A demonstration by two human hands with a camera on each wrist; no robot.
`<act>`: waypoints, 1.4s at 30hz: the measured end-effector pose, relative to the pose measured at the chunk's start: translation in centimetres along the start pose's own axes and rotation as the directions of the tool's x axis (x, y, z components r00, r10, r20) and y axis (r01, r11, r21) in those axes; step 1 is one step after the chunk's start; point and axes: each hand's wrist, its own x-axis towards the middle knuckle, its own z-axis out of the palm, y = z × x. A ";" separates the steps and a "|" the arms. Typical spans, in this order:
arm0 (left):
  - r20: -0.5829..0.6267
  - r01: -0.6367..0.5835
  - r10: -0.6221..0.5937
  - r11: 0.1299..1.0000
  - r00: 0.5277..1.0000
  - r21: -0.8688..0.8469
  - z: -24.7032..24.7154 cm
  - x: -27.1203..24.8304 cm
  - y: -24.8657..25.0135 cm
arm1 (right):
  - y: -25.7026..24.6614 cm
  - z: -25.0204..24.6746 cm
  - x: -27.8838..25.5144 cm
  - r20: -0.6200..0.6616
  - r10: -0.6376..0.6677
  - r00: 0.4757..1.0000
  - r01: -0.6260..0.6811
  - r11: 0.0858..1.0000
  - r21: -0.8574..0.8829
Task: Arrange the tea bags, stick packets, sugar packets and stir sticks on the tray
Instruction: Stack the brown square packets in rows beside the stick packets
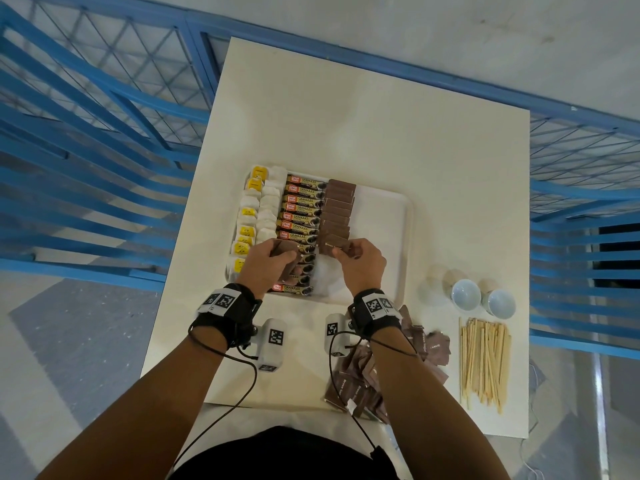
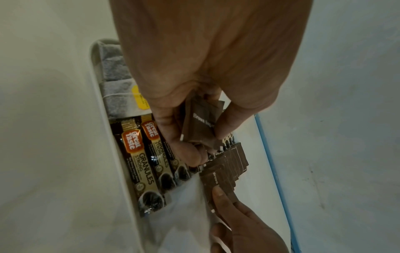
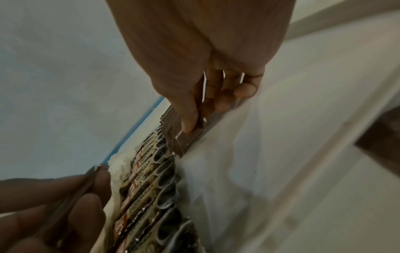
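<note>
On white plastic tray [image 1: 398, 216]: brown paper sugar packets [image 1: 337, 211], row part-filled. My right grip [image 1: 360, 259] pinches newest packet; left grip [image 1: 268, 259] clasps spares. Next: seat it, overlapping.

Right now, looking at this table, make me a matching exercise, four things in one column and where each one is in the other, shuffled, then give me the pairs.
Things
1. tea bags
2. stir sticks
3. loose sugar packets
4. white cups

Places
A. heaped on the table under the right forearm
B. in the tray's leftmost columns
C. on the table, right of the tray, beyond the stir sticks
D. in a bundle on the table near its right edge

Pairs: 1-B, 2-D, 3-A, 4-C
</note>
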 end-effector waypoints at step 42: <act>0.043 0.032 -0.027 0.993 0.999 -0.113 0.8 -1.1 0.8 | -2.7 -1.6 -1.6 0.251 -0.226 0.941 0.158 0.952 0.263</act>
